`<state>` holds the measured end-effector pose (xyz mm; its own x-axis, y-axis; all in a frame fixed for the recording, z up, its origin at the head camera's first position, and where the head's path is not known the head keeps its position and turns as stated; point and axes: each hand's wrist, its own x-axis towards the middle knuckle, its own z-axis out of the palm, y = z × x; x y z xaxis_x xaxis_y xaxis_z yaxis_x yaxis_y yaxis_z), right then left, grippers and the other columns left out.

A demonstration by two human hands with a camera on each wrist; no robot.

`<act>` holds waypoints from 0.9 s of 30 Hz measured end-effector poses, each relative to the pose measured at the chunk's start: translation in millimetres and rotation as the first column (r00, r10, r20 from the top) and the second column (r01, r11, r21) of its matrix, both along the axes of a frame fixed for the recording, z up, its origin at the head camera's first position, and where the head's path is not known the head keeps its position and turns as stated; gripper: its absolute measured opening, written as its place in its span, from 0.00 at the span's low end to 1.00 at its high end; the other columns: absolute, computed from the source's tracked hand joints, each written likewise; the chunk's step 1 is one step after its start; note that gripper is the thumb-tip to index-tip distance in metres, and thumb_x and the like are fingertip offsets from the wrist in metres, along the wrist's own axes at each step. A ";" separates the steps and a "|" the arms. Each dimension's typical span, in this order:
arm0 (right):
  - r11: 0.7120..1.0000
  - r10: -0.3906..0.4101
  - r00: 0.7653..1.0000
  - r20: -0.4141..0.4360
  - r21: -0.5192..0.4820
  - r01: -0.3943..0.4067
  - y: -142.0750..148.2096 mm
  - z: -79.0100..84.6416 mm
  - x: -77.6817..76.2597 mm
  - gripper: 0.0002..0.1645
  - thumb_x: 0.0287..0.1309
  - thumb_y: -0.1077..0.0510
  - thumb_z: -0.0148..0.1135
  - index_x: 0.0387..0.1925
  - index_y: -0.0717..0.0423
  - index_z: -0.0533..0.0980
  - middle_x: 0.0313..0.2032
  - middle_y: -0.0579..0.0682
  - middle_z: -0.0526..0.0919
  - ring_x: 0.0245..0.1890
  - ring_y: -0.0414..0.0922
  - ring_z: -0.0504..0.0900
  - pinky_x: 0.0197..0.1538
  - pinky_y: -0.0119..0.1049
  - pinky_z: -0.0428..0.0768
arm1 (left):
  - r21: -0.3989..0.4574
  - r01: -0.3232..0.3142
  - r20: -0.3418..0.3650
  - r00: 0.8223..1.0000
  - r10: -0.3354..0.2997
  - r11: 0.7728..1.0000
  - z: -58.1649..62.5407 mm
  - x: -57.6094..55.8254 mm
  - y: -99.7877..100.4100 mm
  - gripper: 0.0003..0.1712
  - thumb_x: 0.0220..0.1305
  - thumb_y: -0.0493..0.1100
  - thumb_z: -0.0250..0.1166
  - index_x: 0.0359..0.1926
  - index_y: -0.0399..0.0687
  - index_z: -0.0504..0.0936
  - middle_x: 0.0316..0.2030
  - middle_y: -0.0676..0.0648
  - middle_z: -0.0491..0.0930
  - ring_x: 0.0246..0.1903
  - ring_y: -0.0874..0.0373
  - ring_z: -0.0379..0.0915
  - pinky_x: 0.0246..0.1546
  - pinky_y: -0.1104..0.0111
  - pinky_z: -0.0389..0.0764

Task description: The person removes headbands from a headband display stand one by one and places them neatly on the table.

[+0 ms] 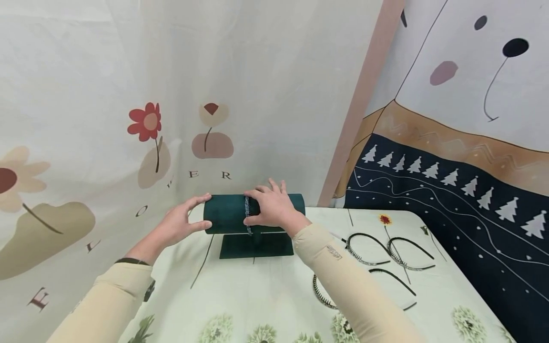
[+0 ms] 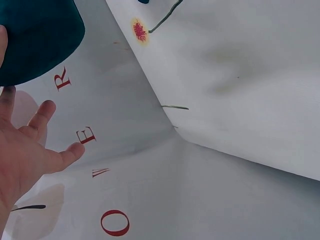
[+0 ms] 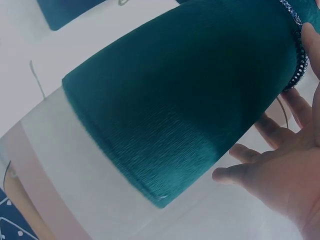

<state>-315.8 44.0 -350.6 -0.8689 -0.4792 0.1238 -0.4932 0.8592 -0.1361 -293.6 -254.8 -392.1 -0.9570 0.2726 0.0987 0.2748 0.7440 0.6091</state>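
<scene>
A dark green velvet roll-shaped display stand (image 1: 226,215) rises on a flat base (image 1: 236,247) on the table. A headband (image 1: 247,209) with a glittery blue-grey face and small teeth inside (image 3: 300,62) sits over the middle of the roll. My right hand (image 1: 273,209) pinches this headband, thumb in front and forefinger near the top, its other fingers spread out behind the roll. At the roll's left end, my left hand (image 1: 176,225) holds the edge between thumb and fingers. The left wrist view shows its outer fingers spread clear of the velvet.
Several toothed headbands lie on the table to the right, among them a dark one (image 1: 392,271) and a glittery one (image 1: 399,259); my right sleeve (image 1: 343,281) partly covers the group. Printed cloth (image 1: 274,95) hangs close behind the stand. The floral tablecloth (image 1: 240,295) spreads in front.
</scene>
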 end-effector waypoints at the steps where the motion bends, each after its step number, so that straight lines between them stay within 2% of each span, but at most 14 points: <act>1: 1.000 0.002 1.000 -0.002 -0.006 -0.002 1.7 -0.5 0.1 0.49 0.61 0.29 0.74 0.79 0.32 0.67 0.80 0.49 0.68 0.86 0.63 0.49 0.85 0.71 0.43 | 0.001 0.000 -0.001 1.000 0.000 1.000 -0.1 0.3 -0.2 0.54 0.68 0.54 0.76 0.86 0.59 0.56 0.84 0.36 0.55 0.80 0.26 0.53 0.70 0.29 0.69; 13: 1.000 -0.016 0.999 -0.030 0.003 0.016 22.9 -2.9 1.1 0.49 0.58 0.30 0.77 0.78 0.31 0.69 0.79 0.49 0.69 0.86 0.63 0.48 0.84 0.71 0.43 | 0.007 0.004 -0.016 1.000 -0.004 1.000 -0.7 0.8 -0.4 0.53 0.67 0.53 0.76 0.85 0.57 0.57 0.84 0.36 0.55 0.80 0.27 0.53 0.71 0.30 0.69; 27: 0.998 -0.029 1.000 -0.008 -0.057 0.028 69.5 -4.6 1.4 0.48 0.58 0.33 0.78 0.77 0.34 0.70 0.79 0.53 0.70 0.85 0.67 0.49 0.83 0.74 0.43 | 0.008 0.001 -0.011 1.000 -0.001 1.000 0.6 1.9 -0.1 0.53 0.67 0.53 0.76 0.85 0.57 0.57 0.84 0.36 0.55 0.80 0.26 0.53 0.69 0.29 0.70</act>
<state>-314.4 113.5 -355.2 -0.8807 -0.4464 0.1583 -0.4703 0.8637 -0.1810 -291.7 -254.9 -391.5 -0.9556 0.2727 0.1118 0.2824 0.7387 0.6121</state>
